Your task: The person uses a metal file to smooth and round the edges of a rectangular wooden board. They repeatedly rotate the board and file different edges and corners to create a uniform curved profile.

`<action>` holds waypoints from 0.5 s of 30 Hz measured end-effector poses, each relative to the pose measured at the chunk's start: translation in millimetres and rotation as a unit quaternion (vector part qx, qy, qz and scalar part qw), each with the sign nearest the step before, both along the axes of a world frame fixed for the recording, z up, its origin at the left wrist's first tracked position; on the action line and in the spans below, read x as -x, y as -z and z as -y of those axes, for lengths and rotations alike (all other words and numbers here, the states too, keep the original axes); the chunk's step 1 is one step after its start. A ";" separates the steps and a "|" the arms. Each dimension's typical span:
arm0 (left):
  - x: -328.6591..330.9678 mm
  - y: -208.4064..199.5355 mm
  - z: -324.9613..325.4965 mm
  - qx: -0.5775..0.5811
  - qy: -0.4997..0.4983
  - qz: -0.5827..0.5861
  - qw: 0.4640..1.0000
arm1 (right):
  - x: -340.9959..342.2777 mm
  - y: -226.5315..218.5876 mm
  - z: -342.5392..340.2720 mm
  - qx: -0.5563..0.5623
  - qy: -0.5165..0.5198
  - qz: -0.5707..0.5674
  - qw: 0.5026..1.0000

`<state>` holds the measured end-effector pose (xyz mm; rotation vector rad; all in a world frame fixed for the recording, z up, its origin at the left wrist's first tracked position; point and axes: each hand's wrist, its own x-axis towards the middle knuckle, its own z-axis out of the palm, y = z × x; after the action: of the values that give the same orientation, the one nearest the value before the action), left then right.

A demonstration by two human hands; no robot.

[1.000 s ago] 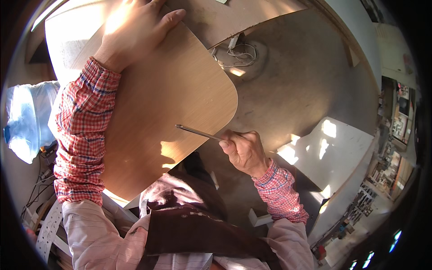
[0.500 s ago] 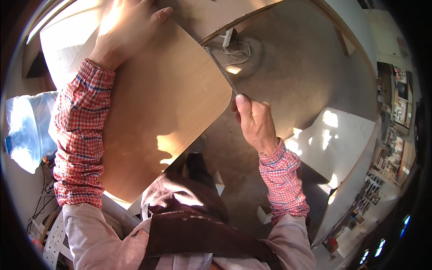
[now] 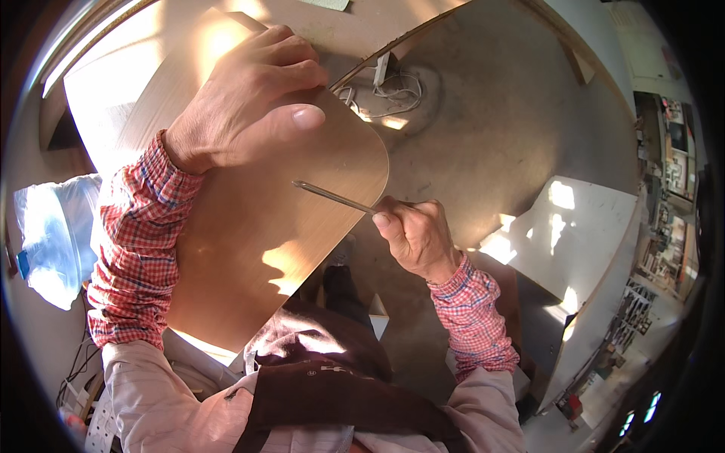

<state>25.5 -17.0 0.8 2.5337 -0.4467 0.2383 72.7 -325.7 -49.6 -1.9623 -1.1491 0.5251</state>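
Note:
A wood-grain board with rounded corners lies tilted before me. Over its far part is my left hand, thumb stretched apart from loosely bent fingers that reach the board's far right edge. Whether the palm presses on the board I cannot tell. My right hand is closed around a slim metal file, just off the board's near right edge. The file's rounded tip points left above the board's face; its other end is hidden in my fist.
A white panel stands at the right. A power strip with white cable lies on the floor beyond the board. A clear bluish plastic bottle is at the left. Sunlit white material shows behind my left forearm.
My left hand has come nearer and to the right over the board. My right hand has lowered, and the file has swung from along the board's edge to across its face.

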 end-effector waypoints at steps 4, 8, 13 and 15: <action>-4.0 -4.2 1.4 0.100 -0.015 -0.027 0.995 | -43.4 -19.9 -8.5 0.040 -0.004 0.023 0.999; -7.8 -2.2 0.5 0.086 -0.106 0.003 0.991 | -69.9 -26.5 -10.8 0.078 -0.067 0.060 0.993; -11.3 16.2 -0.6 -0.112 -0.365 0.075 0.921 | -87.0 -34.0 -19.5 0.096 -0.130 0.068 0.985; -11.9 17.3 3.6 -0.229 -0.388 0.028 0.892 | -78.5 -25.4 -12.4 0.077 -0.141 0.056 0.985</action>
<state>37.4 -20.6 -16.6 3.0544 0.5971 0.5505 151.2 -313.3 -24.3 -1.9911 -1.5097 0.6763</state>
